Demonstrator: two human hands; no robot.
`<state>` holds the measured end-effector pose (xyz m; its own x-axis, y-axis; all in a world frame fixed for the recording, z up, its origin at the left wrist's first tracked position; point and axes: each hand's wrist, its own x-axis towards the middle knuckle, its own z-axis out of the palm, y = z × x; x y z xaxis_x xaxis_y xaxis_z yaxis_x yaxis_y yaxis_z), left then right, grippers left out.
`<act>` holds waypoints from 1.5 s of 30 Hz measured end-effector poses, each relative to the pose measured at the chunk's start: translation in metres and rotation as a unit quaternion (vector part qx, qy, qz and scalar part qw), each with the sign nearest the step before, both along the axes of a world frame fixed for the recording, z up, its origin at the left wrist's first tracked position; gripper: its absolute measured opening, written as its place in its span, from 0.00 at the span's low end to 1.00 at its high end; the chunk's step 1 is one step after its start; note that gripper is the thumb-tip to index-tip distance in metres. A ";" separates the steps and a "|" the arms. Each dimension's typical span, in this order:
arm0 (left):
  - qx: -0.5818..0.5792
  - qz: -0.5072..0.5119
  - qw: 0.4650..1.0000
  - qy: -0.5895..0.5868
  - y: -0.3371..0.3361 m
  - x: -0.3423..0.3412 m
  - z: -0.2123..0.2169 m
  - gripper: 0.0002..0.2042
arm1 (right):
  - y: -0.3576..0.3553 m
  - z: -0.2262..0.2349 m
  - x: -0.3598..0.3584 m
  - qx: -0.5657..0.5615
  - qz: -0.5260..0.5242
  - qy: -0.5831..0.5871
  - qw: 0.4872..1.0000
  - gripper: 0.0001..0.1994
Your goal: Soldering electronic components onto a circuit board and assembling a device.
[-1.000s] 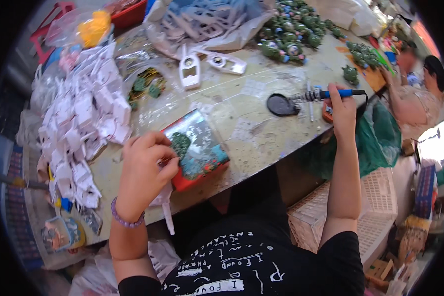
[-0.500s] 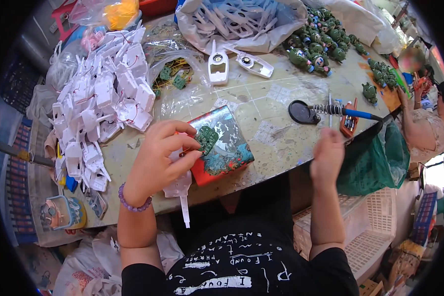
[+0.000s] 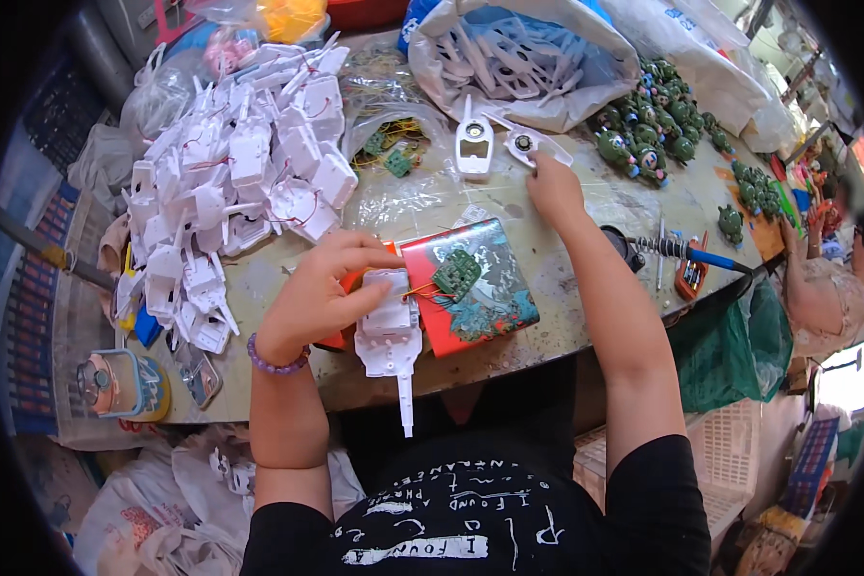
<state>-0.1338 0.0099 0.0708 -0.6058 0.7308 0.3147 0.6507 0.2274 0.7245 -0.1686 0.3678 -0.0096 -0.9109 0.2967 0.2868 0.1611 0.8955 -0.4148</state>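
My left hand [image 3: 328, 296] has its thumb over a white plastic housing [image 3: 391, 338] and its fingers curled at the far end. The housing's narrow stem points toward me over the table edge. Thin red and yellow wires run from it to a green circuit board [image 3: 457, 275], which lies on a red and grey box [image 3: 497, 305]. Farther off, my right hand [image 3: 555, 190] reaches forward, its fingers closed at the near edge of a white plastic cover [image 3: 540, 146]; the fingertips are partly hidden. A similar cover [image 3: 473, 154] with a rectangular window lies beside it.
White housings [image 3: 250, 163] with red wires are heaped at left. A sack [image 3: 590, 96] of white parts stands at the back, beside green figurines [image 3: 648, 134]. At right are a soldering iron [image 3: 706, 256] in its coil holder and another person's arm [image 3: 804, 278].
My right hand has moved from the table's front edge forward to the white cover. My left hand has let go of the circuit board, now lying on the box, and holds the housing.
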 end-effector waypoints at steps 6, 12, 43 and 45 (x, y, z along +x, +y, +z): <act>-0.039 -0.090 0.994 -0.038 -0.007 -0.003 0.010 0.15 | -0.003 -0.010 0.013 0.111 -0.007 0.039 0.993 0.16; 0.000 -0.010 0.991 -0.133 0.005 -0.005 -0.004 0.07 | 0.004 -0.015 0.008 0.125 -0.016 0.009 0.992 0.10; 0.107 0.058 0.993 -0.009 0.002 0.004 0.001 0.07 | -0.126 0.085 0.124 -0.119 0.286 0.190 0.932 0.11; 0.084 0.049 0.995 0.019 0.010 0.007 -0.004 0.12 | -0.130 0.084 0.126 -0.040 0.317 0.231 0.919 0.11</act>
